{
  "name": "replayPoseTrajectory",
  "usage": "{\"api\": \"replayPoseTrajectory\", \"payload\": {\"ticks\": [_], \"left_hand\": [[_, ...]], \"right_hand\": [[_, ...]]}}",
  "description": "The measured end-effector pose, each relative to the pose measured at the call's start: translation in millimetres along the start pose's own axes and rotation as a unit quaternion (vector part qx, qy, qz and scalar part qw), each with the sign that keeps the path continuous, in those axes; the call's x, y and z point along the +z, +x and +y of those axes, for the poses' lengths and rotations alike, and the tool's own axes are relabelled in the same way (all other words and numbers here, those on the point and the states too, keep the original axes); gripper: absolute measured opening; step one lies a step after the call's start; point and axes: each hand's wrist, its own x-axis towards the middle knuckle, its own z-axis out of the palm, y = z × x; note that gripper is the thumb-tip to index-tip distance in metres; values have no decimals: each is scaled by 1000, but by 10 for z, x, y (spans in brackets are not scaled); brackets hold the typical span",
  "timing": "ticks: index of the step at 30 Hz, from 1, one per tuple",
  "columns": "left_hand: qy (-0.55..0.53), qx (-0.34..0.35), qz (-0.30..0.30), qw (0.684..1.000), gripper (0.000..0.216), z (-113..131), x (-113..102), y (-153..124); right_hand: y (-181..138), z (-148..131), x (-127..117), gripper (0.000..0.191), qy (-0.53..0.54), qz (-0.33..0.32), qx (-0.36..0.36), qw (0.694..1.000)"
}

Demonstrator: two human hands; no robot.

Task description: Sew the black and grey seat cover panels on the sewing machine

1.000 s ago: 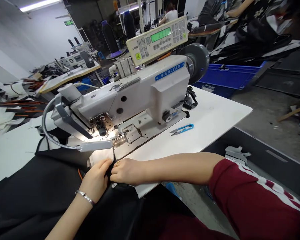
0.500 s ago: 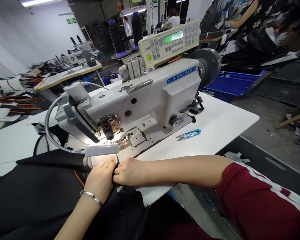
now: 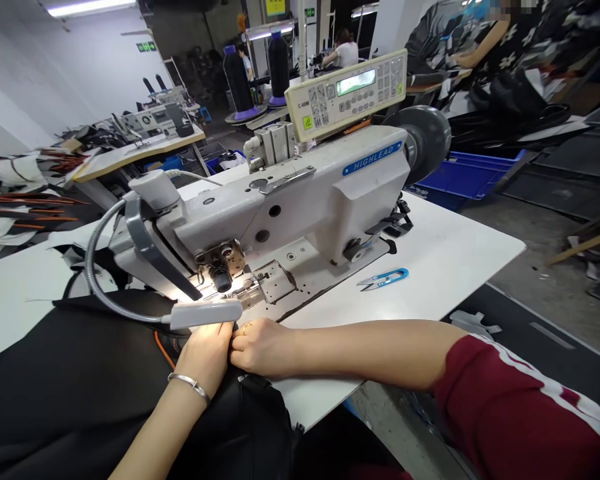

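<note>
I've got both bare hands pinched together on the black fabric (image 3: 85, 393), right at the front of the sewing machine. The left hand (image 3: 205, 355), with a silver bangle (image 3: 190, 387) on the wrist, has its fingers (image 3: 215, 340) curled and pressed together on the cloth. The right hand (image 3: 263, 348), ring on one finger, comes in from the right, fingers bunched and clamped on the same fold, with its fingertips (image 3: 235, 342) against the left hand.

The fabric is heaped over the left side of the white table (image 3: 445, 260) and spills past its near edge under the left forearm. An orange strip (image 3: 163, 350) shows at the fold. The gathered edge sits just short of the presser foot (image 3: 237, 288), though the lit area is partly blocked by the lamp head (image 3: 205, 314), which hangs just above the left hand's knuckles, so there's little room upward.

The HIGHLEAD lockstitch machine (image 3: 300, 200) sits behind the hands. The right forearm lies along the table's near edge, red sleeve (image 3: 500, 407) past it. Blue thread snips (image 3: 383, 280) lie on the tabletop, well right of the needle area, near neither hand. The tabletop runs on past them to its right corner, with a blue crate (image 3: 460, 177) beyond.
</note>
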Motion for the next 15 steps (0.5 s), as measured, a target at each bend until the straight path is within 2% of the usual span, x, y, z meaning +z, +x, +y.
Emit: {"api": "replayPoseTrajectory", "payload": {"ticks": [5, 8, 10, 13, 15], "left_hand": [[58, 30, 14, 998, 32, -43, -35, 91], [101, 31, -17, 994, 37, -16, -74, 131], [115, 30, -46, 992, 39, 41, -94, 136], [132, 21, -54, 990, 38, 103, -146, 107], [161, 15, -11, 987, 33, 32, -248, 64]], "right_hand": [[6, 6, -30, 16, -4, -15, 11, 1000], [18, 11, -95, 16, 29, -42, 33, 998], [29, 13, -176, 14, 98, -47, 77, 991], [38, -8, -360, 19, 256, -60, 162, 951], [32, -52, -487, 21, 324, -99, 203, 919]]}}
